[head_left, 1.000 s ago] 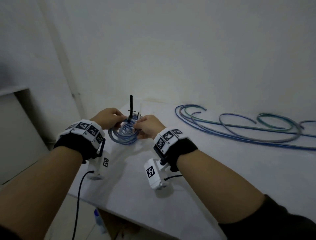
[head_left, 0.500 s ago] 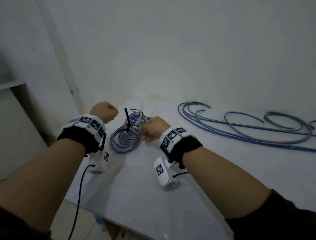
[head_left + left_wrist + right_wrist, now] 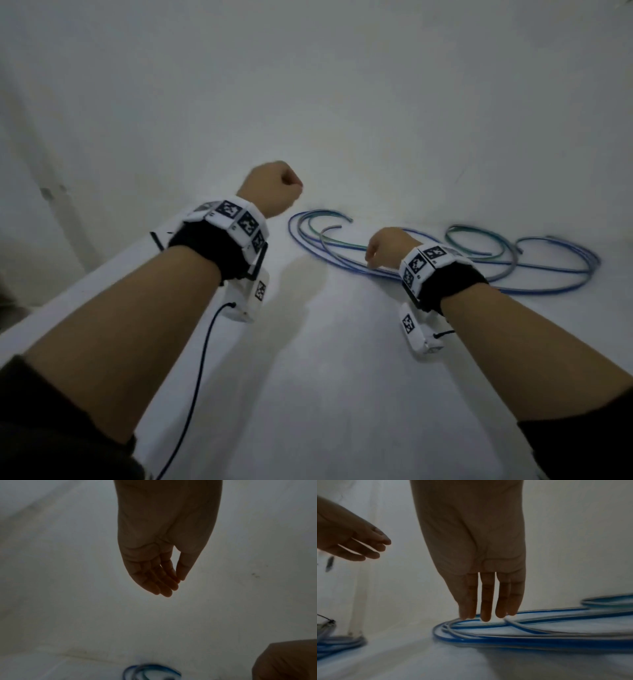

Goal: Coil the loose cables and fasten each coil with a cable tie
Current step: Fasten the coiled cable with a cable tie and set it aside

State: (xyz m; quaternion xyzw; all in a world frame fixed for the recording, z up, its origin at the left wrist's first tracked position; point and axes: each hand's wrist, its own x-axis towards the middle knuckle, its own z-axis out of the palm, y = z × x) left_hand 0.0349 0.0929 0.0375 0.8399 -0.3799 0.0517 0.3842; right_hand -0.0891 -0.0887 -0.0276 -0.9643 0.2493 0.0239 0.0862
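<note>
Several loose blue, green and grey cables (image 3: 445,274) lie in long loops on the white table (image 3: 325,377) near the wall. My right hand (image 3: 387,245) hangs over their left end; in the right wrist view its straight fingers (image 3: 486,609) point down with the tips at the cables (image 3: 522,638). My left hand (image 3: 274,188) is raised above the table, and its fingers (image 3: 164,586) are relaxed and empty. A coiled blue cable (image 3: 337,643) with a black cable tie (image 3: 327,620) lies at the left. In the head view my left forearm hides this coil.
A white wall stands close behind the table. The table's left edge (image 3: 85,284) runs diagonally under my left forearm. A black lead (image 3: 202,349) hangs from the left wrist camera.
Both hands have let go of the tied coil and moved right. My right hand has come down onto the loose cables and my left hand has risen. The view has swung right.
</note>
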